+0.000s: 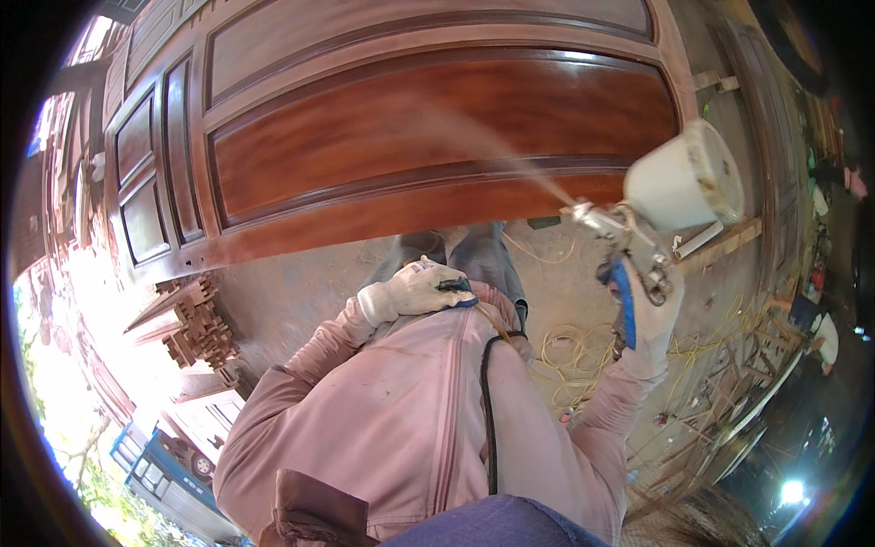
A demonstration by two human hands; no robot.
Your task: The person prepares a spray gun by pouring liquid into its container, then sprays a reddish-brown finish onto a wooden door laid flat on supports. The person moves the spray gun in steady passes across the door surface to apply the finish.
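My right hand [654,305], in a white glove with a blue palm, is closed round the grip of a metal spray gun [629,239]. A whitish paint cup [679,182] sits tilted on the gun. From the nozzle a fine mist fans up and left over a large reddish-brown wooden door [437,128] with framed panels. The lit panel looks glossy and unevenly coloured. At my waist, my left hand [424,287], gloved likewise, is closed on a thin yellowish hose [494,321] that runs down to the right. Its fingertips are partly hidden.
Yellow hose [570,356] lies coiled on the floor right of my legs. Stacked wood pieces [196,319] stand at the left. A wooden bar [720,246] is beyond the cup. Scrap wood [729,392] lies lower right; a blue truck [169,465] is outside, lower left.
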